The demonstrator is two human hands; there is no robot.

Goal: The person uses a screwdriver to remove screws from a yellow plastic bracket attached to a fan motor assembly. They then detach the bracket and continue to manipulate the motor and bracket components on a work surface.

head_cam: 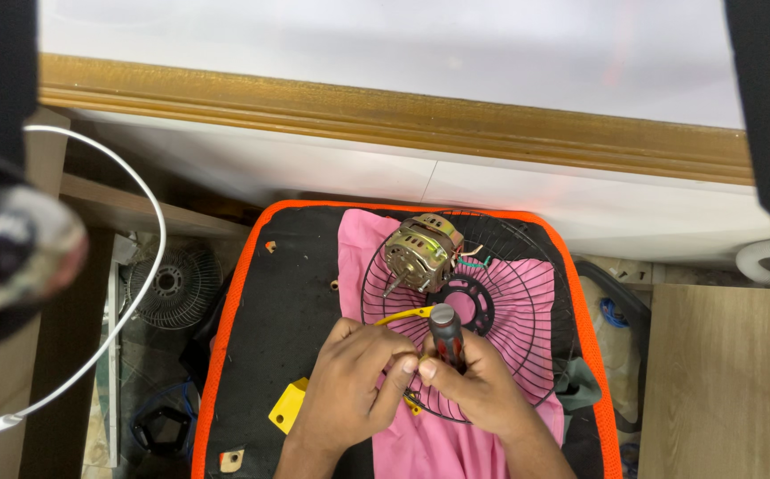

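Two hands low in the middle, over a black wire fan guard [509,355] on a pink cloth [420,443]. Right hand [478,386] clamped around a screwdriver [446,337], upright, with a dark red and black handle and a grey cap on top. Left hand [354,381] pressed against the right, fingers bent together, pinching something small and hidden by the tip. Probably light and hard, that screwdriver, with a chunky handle good to grip around the middle. Likely slippery if held only at the cap. Just beyond, a fan motor [420,251], silver and brassy, resting on the guard with thin wires at its side. Looks heavy for its size; best lifted by the metal body, not by the wires. Yellow plastic piece [288,405] lying on the black mat with the orange rim [225,337].
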